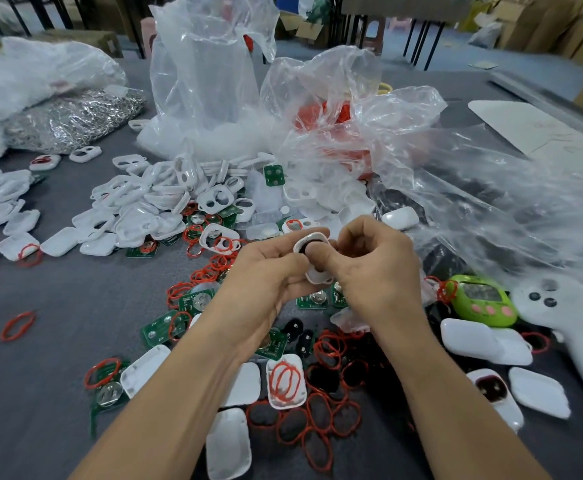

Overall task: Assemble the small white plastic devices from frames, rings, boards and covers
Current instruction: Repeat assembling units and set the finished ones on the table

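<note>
My left hand (269, 271) and my right hand (376, 261) meet above the grey table and together grip a small white plastic frame (312, 244) with a dark part in its opening. My right thumb presses on that dark part. A pile of white frames (165, 202) lies beyond my hands. Red rings (317, 420) are scattered in front, and one white cover (285, 381) holds a red ring. Green boards (163, 325) lie around my wrists. White covers (228, 445) lie near the front edge.
Clear plastic bags (213, 81) stand behind the pile, one with red parts (321, 116). A heap of metal clips (75, 119) lies at the back left. A green finished device (482, 299) and a white controller-shaped object (567, 327) lie at the right.
</note>
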